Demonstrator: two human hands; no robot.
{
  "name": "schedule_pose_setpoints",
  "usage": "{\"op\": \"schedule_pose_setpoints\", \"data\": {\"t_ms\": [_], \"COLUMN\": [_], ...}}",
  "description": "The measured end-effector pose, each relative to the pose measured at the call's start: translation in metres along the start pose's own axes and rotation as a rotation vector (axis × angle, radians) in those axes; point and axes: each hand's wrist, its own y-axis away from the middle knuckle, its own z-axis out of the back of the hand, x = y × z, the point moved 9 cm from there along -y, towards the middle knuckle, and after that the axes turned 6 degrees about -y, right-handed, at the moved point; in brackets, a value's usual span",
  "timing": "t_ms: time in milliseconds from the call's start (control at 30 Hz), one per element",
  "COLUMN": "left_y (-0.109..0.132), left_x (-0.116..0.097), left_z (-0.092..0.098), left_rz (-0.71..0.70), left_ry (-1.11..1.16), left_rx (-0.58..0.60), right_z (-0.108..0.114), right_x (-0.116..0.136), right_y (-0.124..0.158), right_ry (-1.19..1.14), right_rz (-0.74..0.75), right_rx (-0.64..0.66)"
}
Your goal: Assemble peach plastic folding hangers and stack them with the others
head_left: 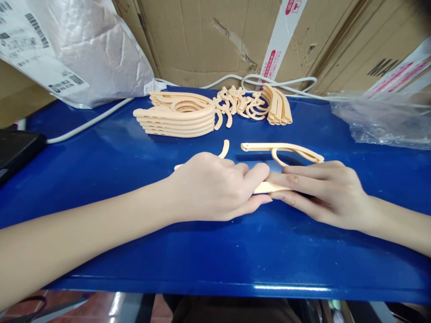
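Observation:
My left hand [217, 188] and my right hand [319, 190] meet at the middle of the blue table [134, 251], fingers closed together on a peach plastic hanger piece [266, 187] that lies flat between them. A curved hook end [224, 149] of the piece sticks out behind my left hand. Just beyond my right hand lies a second peach hanger arm [283, 150] with a loop under it.
At the back stand a stack of peach hanger halves [177, 119], a heap of loose hooks [235, 105] and another small stack [278, 107]. A white cable [87, 123], plastic bags [380, 119], cardboard boxes [208, 40] and a black device [15, 150] border the table.

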Motion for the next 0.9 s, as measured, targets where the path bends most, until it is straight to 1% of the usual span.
{"op": "schedule_pose_setpoints", "data": {"t_ms": [100, 167, 267, 300, 400, 467, 500, 533, 633, 733, 833, 900], "left_y": [0.001, 0.003, 0.006, 0.006, 0.008, 0.009, 0.009, 0.010, 0.012, 0.015, 0.018, 0.020], "left_x": [-0.006, -0.009, -0.008, -0.007, -0.004, -0.001, 0.000, 0.001, 0.000, -0.005, -0.015, -0.022], "left_z": [0.003, 0.005, 0.010, 0.011, 0.015, 0.020, 0.023, 0.025, 0.029, 0.032, 0.035, 0.036], "left_rz": [-0.061, -0.067, -0.029, -0.017, 0.009, 0.027, 0.032, 0.035, 0.020, -0.027, -0.118, -0.191], "left_ry": [0.043, 0.058, 0.061, 0.062, 0.051, 0.040, 0.040, 0.042, 0.057, 0.077, 0.121, 0.153], "left_rx": [-0.031, -0.071, -0.144, -0.157, -0.195, -0.242, -0.263, -0.277, -0.316, -0.356, -0.387, -0.387], "right_z": [-0.002, 0.002, 0.015, 0.021, 0.036, 0.037, 0.036, 0.034, 0.030, 0.028, 0.024, 0.021], "right_x": [0.001, 0.001, 0.000, -0.002, -0.019, -0.035, -0.039, -0.042, -0.043, -0.036, -0.025, -0.019], "right_y": [0.001, 0.002, 0.002, 0.001, 0.003, 0.006, 0.007, 0.008, 0.008, 0.006, 0.001, -0.001], "right_ry": [-0.055, -0.073, -0.092, -0.078, -0.020, -0.089, -0.125, -0.155, -0.186, -0.156, -0.115, -0.100], "right_rz": [0.003, -0.012, -0.036, -0.052, -0.202, -0.327, -0.351, -0.368, -0.356, -0.297, -0.210, -0.165], "right_rx": [0.015, -0.009, -0.101, -0.153, -0.309, -0.354, -0.366, -0.363, -0.334, -0.295, -0.214, -0.156]}}
